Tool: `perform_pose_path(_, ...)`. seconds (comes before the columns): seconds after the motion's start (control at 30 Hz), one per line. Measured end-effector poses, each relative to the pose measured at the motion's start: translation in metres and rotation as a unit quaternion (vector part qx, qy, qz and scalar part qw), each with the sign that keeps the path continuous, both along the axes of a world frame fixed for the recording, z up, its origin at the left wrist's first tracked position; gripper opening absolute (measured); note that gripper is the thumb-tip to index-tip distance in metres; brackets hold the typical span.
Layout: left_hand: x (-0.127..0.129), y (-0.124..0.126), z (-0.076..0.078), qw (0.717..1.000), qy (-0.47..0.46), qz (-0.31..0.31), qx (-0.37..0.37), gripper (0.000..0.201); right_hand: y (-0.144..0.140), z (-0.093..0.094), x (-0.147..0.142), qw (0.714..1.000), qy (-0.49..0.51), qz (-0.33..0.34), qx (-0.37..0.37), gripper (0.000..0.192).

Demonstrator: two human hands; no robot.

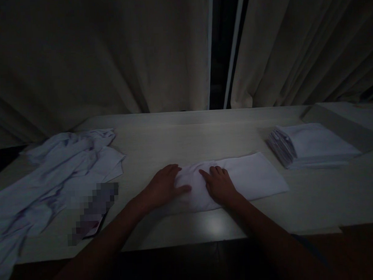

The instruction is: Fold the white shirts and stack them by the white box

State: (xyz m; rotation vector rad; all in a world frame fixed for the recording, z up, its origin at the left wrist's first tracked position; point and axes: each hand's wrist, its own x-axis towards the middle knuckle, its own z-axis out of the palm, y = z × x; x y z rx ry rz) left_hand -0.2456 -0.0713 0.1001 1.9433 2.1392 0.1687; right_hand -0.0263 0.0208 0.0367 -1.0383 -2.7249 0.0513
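Note:
A white cloth (252,176), folded into a long strip, lies on the pale table (189,136) in front of me. My left hand (163,185) grips the strip's left end, with the thumb underneath and the fingers curled over it. Just to the right, my right hand (218,183) presses flat on the cloth with its fingers spread.
A neat stack of folded white cloths (312,146) sits at the right. A heap of unfolded white cloths (55,169) covers the left side, with a blurred flat object (94,210) beside it. Curtains (110,57) hang behind the table. The room is dim.

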Motion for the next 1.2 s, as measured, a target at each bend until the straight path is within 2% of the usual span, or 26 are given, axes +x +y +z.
perform_pose_path(0.1,-0.009,-0.061,-0.017,0.999,0.004,0.034,0.041,0.094,0.000,0.000,0.000,1.000,-0.005,0.003,-0.002,0.053)
perform_pose_path(0.2,-0.014,-0.085,-0.035,0.993,-0.015,0.084,0.086,0.085,0.000,0.000,0.000,1.000,-0.009,0.000,-0.002,0.053)
perform_pose_path(0.3,-0.014,-0.075,-0.042,0.988,-0.055,0.108,0.091,0.072,0.000,-0.002,-0.001,1.000,-0.015,-0.001,-0.002,0.053)
perform_pose_path(0.4,-0.013,-0.055,-0.036,0.987,-0.071,0.105,0.094,0.062,0.000,-0.003,-0.003,1.000,-0.013,-0.001,0.004,0.053)
perform_pose_path(0.5,-0.021,-0.040,-0.030,0.987,-0.062,0.116,0.091,0.043,-0.001,-0.004,-0.005,1.000,-0.011,-0.003,0.004,0.053)
perform_pose_path(0.57,-0.032,-0.034,-0.032,0.978,-0.079,0.181,0.072,0.042,-0.001,-0.004,-0.006,1.000,-0.014,-0.004,-0.001,0.053)
perform_pose_path(0.63,-0.043,-0.031,-0.037,0.955,-0.127,0.263,0.043,0.048,-0.001,-0.004,-0.007,1.000,-0.016,-0.005,-0.003,0.053)
perform_pose_path(0.73,-0.053,-0.029,-0.044,0.929,-0.185,0.319,0.019,0.050,-0.002,-0.004,-0.009,1.000,-0.014,-0.005,0.002,0.053)
perform_pose_path(0.83,-0.049,-0.036,-0.042,0.904,-0.236,0.351,0.056,0.050,-0.001,-0.001,-0.010,1.000,-0.012,-0.002,0.000,0.051)
perform_pose_path(0.93,-0.035,-0.054,-0.035,0.880,-0.286,0.370,0.087,0.052,0.000,0.002,-0.010,1.000,-0.005,0.012,-0.006,0.044)
perform_pose_path(1.1,-0.011,-0.096,-0.039,0.860,-0.319,0.390,0.078,0.070,0.002,0.002,-0.010,1.000,0.016,0.008,-0.002,0.037)
perform_pose_path(1.2,-0.004,-0.108,-0.042,0.870,-0.313,0.372,0.086,0.079,0.001,-0.001,-0.011,1.000,0.013,0.005,0.002,0.038)
